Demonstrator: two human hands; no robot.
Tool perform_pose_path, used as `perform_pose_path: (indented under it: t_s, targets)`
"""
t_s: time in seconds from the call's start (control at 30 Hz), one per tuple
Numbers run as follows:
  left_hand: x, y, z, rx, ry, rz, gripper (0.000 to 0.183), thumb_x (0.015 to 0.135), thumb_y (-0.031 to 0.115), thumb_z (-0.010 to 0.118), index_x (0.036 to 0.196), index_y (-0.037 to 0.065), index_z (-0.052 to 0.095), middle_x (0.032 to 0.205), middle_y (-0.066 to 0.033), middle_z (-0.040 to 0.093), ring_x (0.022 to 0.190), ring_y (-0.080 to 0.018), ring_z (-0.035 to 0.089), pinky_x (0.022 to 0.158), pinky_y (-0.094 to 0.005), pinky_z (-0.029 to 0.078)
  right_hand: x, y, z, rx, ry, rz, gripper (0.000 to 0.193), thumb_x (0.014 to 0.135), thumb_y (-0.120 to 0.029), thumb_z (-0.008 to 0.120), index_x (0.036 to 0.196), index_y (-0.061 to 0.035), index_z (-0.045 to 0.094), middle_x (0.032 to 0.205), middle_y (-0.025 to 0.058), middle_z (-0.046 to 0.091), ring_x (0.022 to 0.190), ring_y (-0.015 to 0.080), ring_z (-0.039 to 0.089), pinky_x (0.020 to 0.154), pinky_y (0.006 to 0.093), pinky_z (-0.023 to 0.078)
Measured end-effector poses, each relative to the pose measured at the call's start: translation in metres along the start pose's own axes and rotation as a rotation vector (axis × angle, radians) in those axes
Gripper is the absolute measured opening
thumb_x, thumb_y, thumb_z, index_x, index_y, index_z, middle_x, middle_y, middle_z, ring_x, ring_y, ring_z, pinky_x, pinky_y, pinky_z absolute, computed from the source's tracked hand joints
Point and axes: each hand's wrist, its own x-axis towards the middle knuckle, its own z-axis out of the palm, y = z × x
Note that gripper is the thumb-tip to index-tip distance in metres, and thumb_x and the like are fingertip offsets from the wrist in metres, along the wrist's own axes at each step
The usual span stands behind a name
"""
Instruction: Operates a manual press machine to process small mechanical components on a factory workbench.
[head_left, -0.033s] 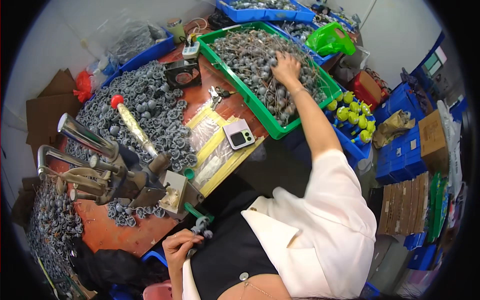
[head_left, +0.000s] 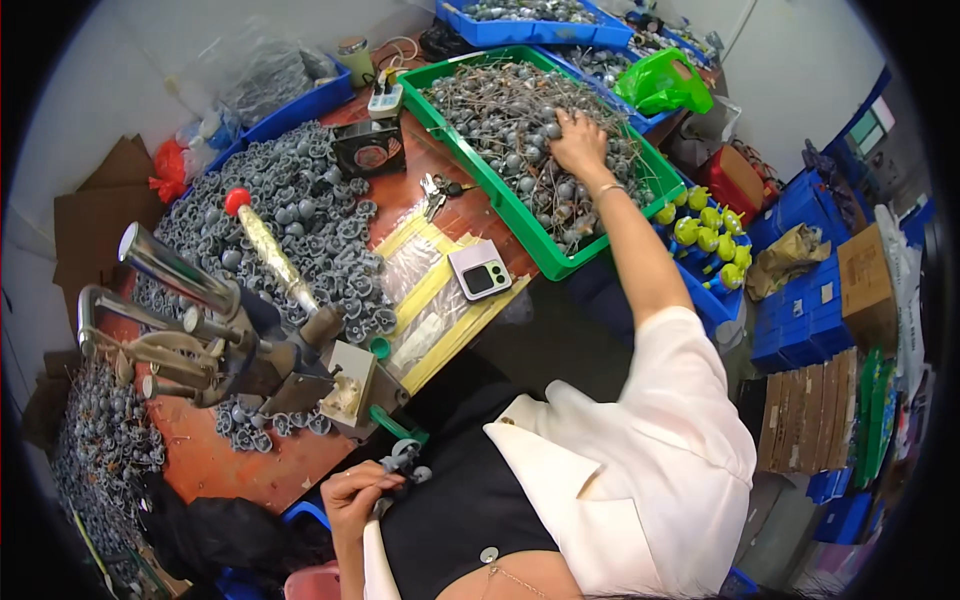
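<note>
My left hand (head_left: pixel 354 492) is closed in a pinch, low in front of my body. From its fingertips sticks out a small grey plastic part (head_left: pixel 404 457) with rounded ends. My right arm stretches away to a green tray (head_left: pixel 549 262), where my right hand (head_left: pixel 582 145) rests on a heap of grey balls with thin wire-like stems (head_left: pixel 520 130). Its fingers look apart, with the tips partly lost among the balls. Left of my body stands a metal lever press (head_left: pixel 270 345) with a red-knobbed handle (head_left: pixel 237 201). A green strip (head_left: pixel 393 421) juts from its near side.
Grey cup-shaped parts (head_left: pixel 290 190) lie piled behind the press. A phone (head_left: pixel 480 270), keys (head_left: pixel 436 192) and a small black fan (head_left: pixel 368 148) lie between pile and tray. Yellow-green figures (head_left: pixel 708 235) fill a blue bin on the right. More grey parts (head_left: pixel 105 440) are heaped far left.
My right hand has shifted slightly right and nearer over the balls. The grey part in my left hand has turned a little. The whole picture has moved slightly.
</note>
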Motion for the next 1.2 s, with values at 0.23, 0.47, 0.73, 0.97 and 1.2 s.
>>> perform_pose_path:
  t_s: [0.23,0.47,0.73,0.97,1.2]
  targets:
    - [-0.027,0.069,-0.148,-0.36,0.482,0.059,0.016,0.096,0.018,0.062,0.101,0.003,0.062,0.112,-0.0123,0.064,0.096,-0.0198,0.064,0.078,-0.032,0.058,0.009,0.043,-0.08,0.038,-0.372,-0.147,0.062,0.076,-0.042,0.076,0.133,-0.0225,0.062,0.127,0.0166,0.064,0.116,0.0326,0.062,0.1,0.0415,0.048]
    - [0.012,0.243,-0.42,1.704,1.43,0.026,0.051,0.097,0.032,0.057,0.13,-0.008,0.056,0.128,-0.0269,0.06,0.118,-0.0356,0.058,0.104,-0.0404,0.043,0.048,0.0,-0.145,-0.173,0.009,-0.197,0.019,0.083,-0.025,0.067,0.096,-0.0163,0.077,0.095,0.0107,0.074,0.084,0.0289,0.071,0.076,0.0422,0.057]
    - [0.027,0.062,-0.286,1.248,0.49,0.02,0.038,0.088,0.004,0.065,0.125,-0.004,0.058,0.127,-0.0169,0.061,0.121,-0.0274,0.056,0.102,-0.0363,0.043,0.073,-0.064,-0.013,-0.067,-0.126,-0.523,0.02,0.087,-0.019,0.057,0.094,-0.0103,0.074,0.099,0.0171,0.07,0.096,0.037,0.067,0.084,0.0468,0.054]
    - [0.021,0.041,-0.195,1.452,0.456,-0.026,0.037,0.085,0.008,0.068,0.12,-0.001,0.062,0.117,-0.0223,0.062,0.109,-0.0408,0.059,0.094,-0.0427,0.047,0.129,-0.01,0.01,-0.165,0.171,-0.668,0.027,0.089,-0.029,0.06,0.087,-0.0077,0.075,0.09,0.0159,0.072,0.086,0.0309,0.07,0.074,0.0442,0.055]
    - [0.015,0.006,-0.185,1.361,0.622,-0.053,0.043,0.08,0.015,0.077,0.118,0.001,0.064,0.115,-0.0175,0.064,0.1,-0.0329,0.062,0.087,-0.039,0.05,0.235,0.034,-0.129,0.352,0.249,-0.215,0.044,0.092,-0.051,0.061,0.101,-0.0117,0.078,0.072,0.0008,0.07,0.061,0.0064,0.06,0.058,0.0254,0.048]
